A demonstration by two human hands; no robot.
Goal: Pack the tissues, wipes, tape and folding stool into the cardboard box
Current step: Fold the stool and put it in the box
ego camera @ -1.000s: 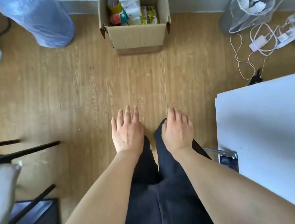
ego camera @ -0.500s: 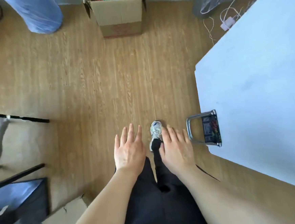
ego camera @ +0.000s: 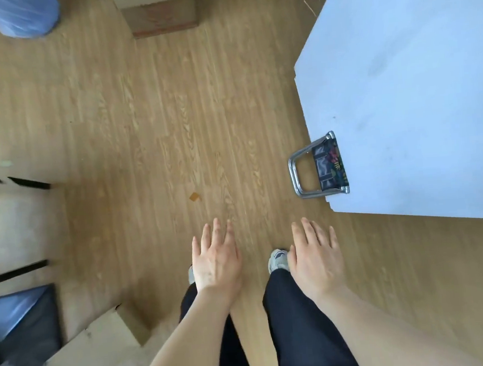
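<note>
A folding stool [ego camera: 317, 168] with a chrome tube frame and dark patterned fabric lies on the wooden floor, half tucked under the corner of a white table [ego camera: 406, 89]. The cardboard box [ego camera: 160, 13] stands at the top edge of the view; only its lower front wall shows and its contents are out of sight. My left hand [ego camera: 216, 260] and my right hand [ego camera: 315, 255] hang flat over the floor with fingers spread and nothing in them. The right hand is below and slightly left of the stool, well apart from it.
A blue plastic-wrapped bundle [ego camera: 23, 15] stands at the top left. Black chair legs [ego camera: 12, 183] and a pale seat are at the left. Flattened cardboard [ego camera: 94, 350] and a dark bag [ego camera: 20, 324] lie at the bottom left. A small brown scrap [ego camera: 194, 197] lies mid-floor.
The view has drawn back from the box, which has slid to the top edge. The stool and table now sit closer and larger. Both hands stay empty and have spread further apart.
</note>
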